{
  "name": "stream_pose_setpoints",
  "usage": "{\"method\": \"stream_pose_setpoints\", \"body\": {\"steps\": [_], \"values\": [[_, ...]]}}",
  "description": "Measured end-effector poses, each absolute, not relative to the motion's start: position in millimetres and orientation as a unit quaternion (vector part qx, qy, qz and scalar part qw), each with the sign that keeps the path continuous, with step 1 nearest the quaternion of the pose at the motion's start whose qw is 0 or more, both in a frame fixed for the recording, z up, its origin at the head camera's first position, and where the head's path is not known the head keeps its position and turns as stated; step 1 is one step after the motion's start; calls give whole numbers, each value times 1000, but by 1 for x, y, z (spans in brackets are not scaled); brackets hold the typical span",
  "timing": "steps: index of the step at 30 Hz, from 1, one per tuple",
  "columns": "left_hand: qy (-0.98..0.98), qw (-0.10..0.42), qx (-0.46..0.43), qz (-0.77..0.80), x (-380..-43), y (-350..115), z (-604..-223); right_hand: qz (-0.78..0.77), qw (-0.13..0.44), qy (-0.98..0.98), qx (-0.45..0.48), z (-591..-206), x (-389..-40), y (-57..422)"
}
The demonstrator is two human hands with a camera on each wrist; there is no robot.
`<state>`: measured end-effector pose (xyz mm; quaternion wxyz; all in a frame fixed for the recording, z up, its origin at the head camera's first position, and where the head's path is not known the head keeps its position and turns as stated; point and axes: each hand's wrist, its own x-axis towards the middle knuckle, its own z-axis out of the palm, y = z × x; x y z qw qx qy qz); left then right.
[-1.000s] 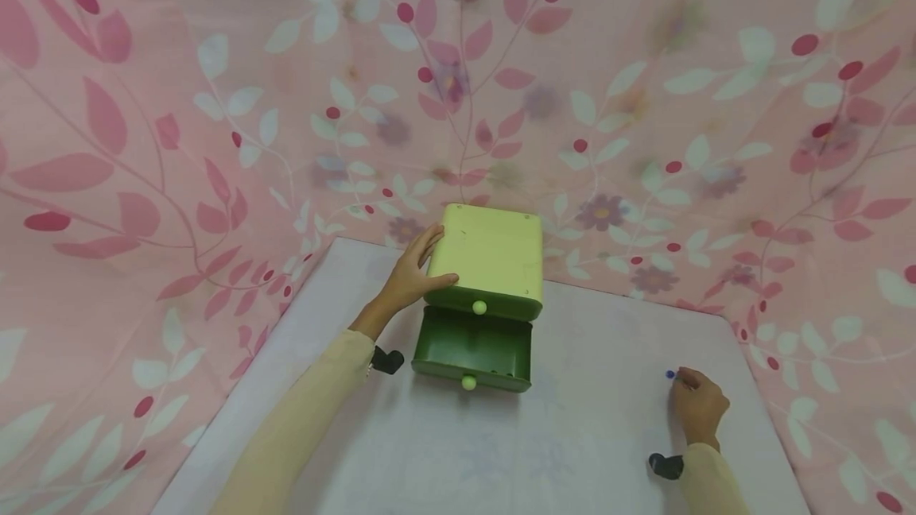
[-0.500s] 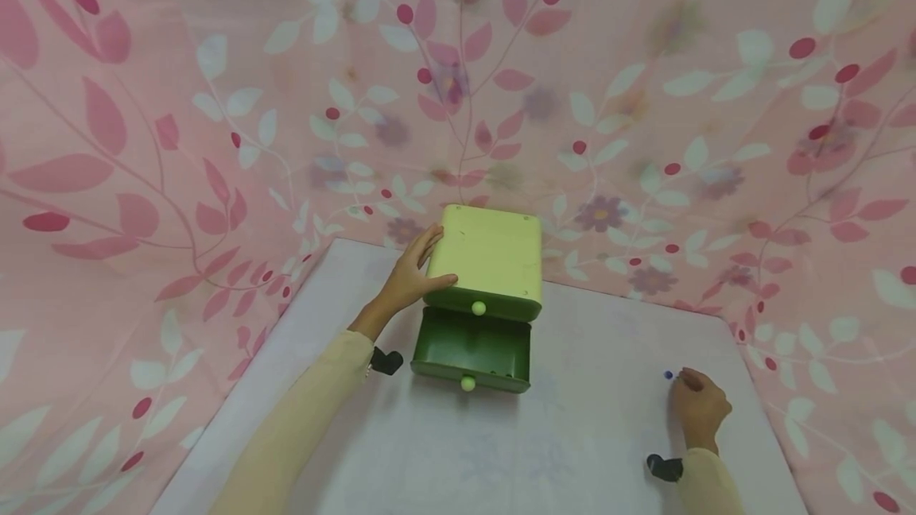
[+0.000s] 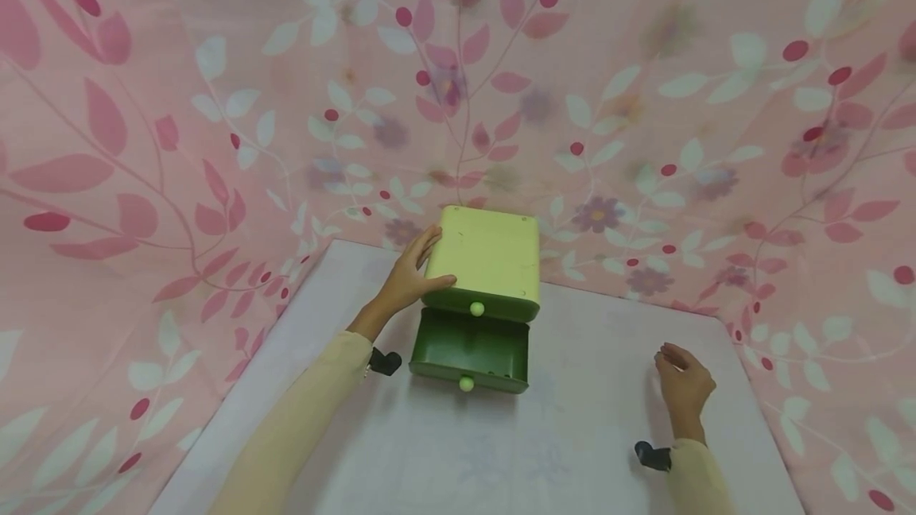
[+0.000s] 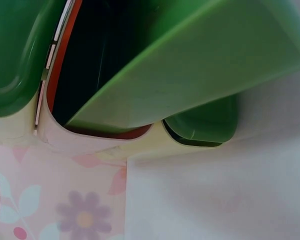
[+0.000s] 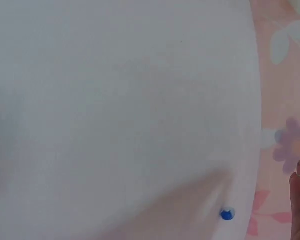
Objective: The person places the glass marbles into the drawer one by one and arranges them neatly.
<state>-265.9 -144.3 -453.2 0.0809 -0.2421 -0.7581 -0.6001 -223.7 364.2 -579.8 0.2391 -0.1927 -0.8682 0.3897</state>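
A small pale-yellow chest of drawers (image 3: 488,253) stands at the back of the table, one green drawer (image 3: 468,344) pulled out. My left hand (image 3: 409,272) rests against its left side, thumb on the top's front edge and fingers straight. The left wrist view shows that open drawer (image 4: 190,75) from close by. Over the table's right side, my right hand (image 3: 685,380) has bent fingers, thumb and fingertips close together. Whether something small is between them is hidden. A blue bead (image 5: 227,214) lies on the table in the right wrist view, its head view hidden by that hand.
The white table (image 3: 587,435) runs back to a pink leaf-and-flower patterned cloth (image 3: 608,102), which also hangs along both sides. Green drawer fronts with round knobs (image 3: 467,384) face the person. A dark strap piece (image 3: 386,362) sits at each wrist.
My right hand has moved up and slightly left from beside the blue bead and now covers it in the head view. The left hand and chest of drawers stay in place.
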Motion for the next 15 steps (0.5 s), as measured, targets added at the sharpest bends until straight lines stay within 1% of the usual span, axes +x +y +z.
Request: {"method": "stream_pose_setpoints", "body": {"steps": [7,15], "values": [[-756,76,-235,-606,-265,-145,-454,440,256,-851,-129,-571,-227,336],[-756,76,-233,-607,-267,-144,-455,461,251,-849,-62,-561,-228,305]]}}
